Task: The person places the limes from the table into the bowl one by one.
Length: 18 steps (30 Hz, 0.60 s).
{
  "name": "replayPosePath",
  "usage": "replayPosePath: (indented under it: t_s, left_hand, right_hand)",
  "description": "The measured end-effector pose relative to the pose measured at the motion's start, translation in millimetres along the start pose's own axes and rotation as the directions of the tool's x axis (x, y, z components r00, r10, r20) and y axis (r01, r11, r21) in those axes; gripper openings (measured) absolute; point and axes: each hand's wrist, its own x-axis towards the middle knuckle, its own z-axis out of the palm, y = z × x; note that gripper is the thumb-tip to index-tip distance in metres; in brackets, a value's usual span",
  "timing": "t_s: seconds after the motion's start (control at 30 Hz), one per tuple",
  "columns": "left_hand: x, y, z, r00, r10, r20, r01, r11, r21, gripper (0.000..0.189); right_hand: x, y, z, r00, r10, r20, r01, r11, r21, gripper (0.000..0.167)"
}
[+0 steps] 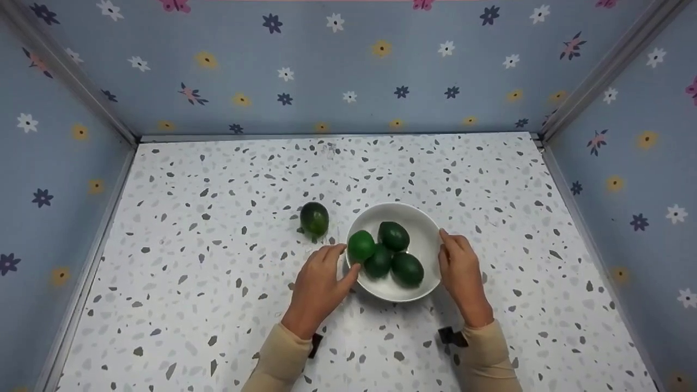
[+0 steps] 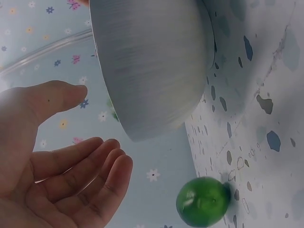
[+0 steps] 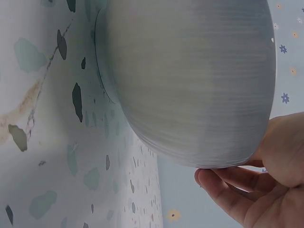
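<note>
A white bowl (image 1: pixel 430 239) stands on the table with several dark green limes in it, one lime (image 1: pixel 407 270) lying at the front. A brighter lime (image 1: pixel 361 246) sits highest, by the left rim. My right hand (image 1: pixel 462 267) grips the bowl's right rim; in the right wrist view its fingers (image 3: pixel 228 190) lie against the outer wall and the thumb is mostly hidden. My left hand (image 1: pixel 322 283) is at the left rim, fingers loosely spread; the left wrist view shows nothing in it. Another lime (image 1: pixel 315 219) lies on the table, left of the bowl.
The white speckled tabletop (image 1: pixel 218 228) is closed in by a flowered blue back wall (image 1: pixel 305 49) and similar panels at left and right. Dark straps (image 1: pixel 453 336) with small devices are worn at both wrists.
</note>
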Motion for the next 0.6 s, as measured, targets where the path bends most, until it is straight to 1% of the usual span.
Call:
replayPosePath:
  t_s: [0.27,0.37,0.5,0.6]
  left_hand:
    - [-0.3,-1.8,-0.6,1.000,-0.002,-0.015,0.002,1.000,-0.004,0.039]
    - [0.2,-3.1,-1.4,1.000,-0.012,-0.029,0.012,1.000,-0.003,0.039]
    - [1.1,-4.5,-4.4,0.998,-0.043,-0.051,0.043,0.999,0.012,0.041]
    - [1.8,-6.4,-7.2,0.995,-0.092,-0.049,0.093,0.995,0.028,0.041]
  right_hand:
    - [-1.2,0.2,-0.8,1.000,-0.006,0.016,0.006,1.000,-0.006,0.038]
    - [-0.8,-0.6,-1.5,1.000,0.000,0.020,0.001,1.000,-0.009,0.038]
    - [-0.4,-0.8,-1.9,1.000,0.000,0.021,0.000,1.000,-0.007,0.038]
    - [-0.8,-0.4,-1.5,1.000,-0.005,0.020,0.005,1.000,-0.007,0.038]
